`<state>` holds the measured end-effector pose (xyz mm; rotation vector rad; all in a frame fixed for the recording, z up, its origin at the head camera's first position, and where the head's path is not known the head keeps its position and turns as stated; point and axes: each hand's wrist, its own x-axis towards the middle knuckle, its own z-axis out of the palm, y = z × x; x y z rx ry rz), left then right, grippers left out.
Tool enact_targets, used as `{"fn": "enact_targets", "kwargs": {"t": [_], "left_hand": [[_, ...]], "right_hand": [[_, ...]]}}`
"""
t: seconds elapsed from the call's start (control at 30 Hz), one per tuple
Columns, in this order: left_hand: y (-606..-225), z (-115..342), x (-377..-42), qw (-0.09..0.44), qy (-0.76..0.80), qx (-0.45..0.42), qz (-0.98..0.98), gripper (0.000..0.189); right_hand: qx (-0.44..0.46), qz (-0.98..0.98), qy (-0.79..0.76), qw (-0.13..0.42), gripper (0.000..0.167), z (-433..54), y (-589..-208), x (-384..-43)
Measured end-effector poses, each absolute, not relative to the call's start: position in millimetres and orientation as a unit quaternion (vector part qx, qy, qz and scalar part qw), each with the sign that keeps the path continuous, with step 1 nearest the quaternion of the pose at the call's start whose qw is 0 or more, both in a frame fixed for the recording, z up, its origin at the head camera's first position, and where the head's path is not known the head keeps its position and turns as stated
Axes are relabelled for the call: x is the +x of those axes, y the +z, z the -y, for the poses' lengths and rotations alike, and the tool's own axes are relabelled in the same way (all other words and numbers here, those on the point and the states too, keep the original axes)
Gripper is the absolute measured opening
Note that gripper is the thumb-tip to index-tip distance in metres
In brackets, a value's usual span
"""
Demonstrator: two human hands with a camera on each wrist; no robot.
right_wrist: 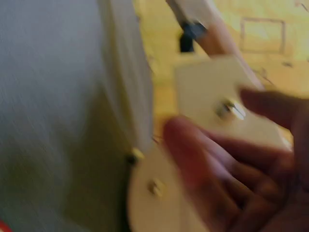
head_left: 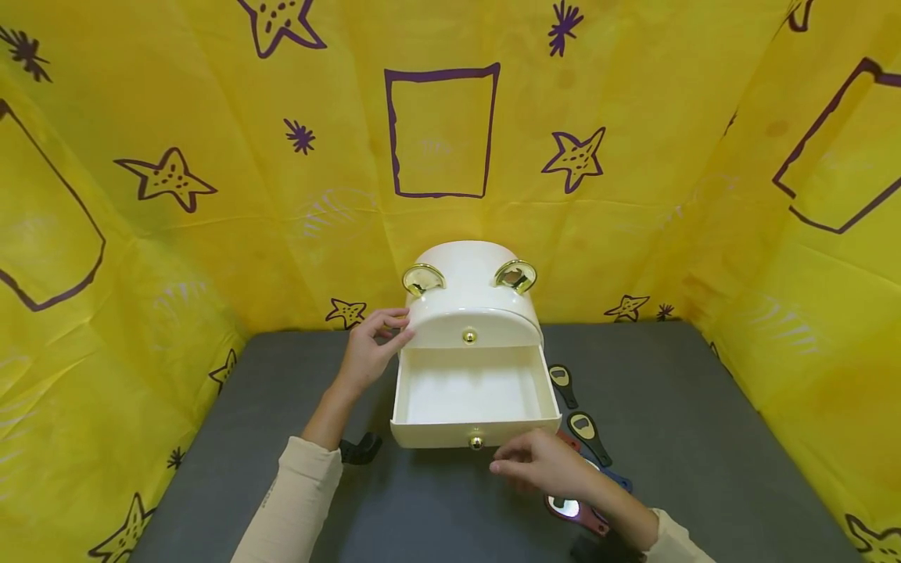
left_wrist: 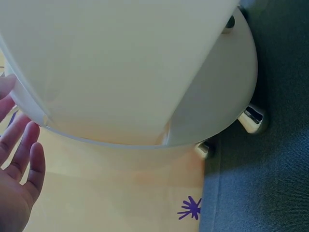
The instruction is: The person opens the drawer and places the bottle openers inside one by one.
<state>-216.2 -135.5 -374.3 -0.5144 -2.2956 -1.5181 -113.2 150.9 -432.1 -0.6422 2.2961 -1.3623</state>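
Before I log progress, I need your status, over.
Left hand touching cabinet; right hand near lower knob, holding nothing. Lower drawer open. Bottle openers right of cabinet.

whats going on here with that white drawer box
A person is at a white cabinet whose lower drawer is out and looks empty. The left hand touches the cabinet's side; the right hand hangs loosely near the drawer's gold knob, holding nothing visible. What look like bottle openers lie on the table to the right.

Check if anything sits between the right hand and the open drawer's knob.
Nothing visible does: the gap between the right hand and the gold knob on the open drawer looks clear. The bottle openers lie off to the right.
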Motion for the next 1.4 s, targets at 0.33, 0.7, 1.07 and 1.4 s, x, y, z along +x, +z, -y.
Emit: {"fn": "enact_targets", "kwargs": {"t": [0.33, 0.7, 1.07, 1.4], "left_hand": [[-373, 135, -213, 0.171, -0.537, -0.179, 0.807, 0.017], [-387, 140, -225, 0.166, -0.531, -0.166, 0.815, 0.017], [-403, 144, -237, 0.188, -0.537, -0.183, 0.802, 0.016], [-405, 144, -237, 0.191, -0.537, -0.183, 0.801, 0.015]], "right_hand": [[-0.329, -0.813, -0.415, 0.242, 0.028, -236, -393, -140], [-0.130, -0.904, -0.376, 0.158, 0.035, -268, -416, -167], [-0.059, -0.951, -0.282, 0.109, 0.020, -272, -467, -166], [0.003, -0.964, -0.253, 0.080, 0.044, -264, -493, -151]]}}
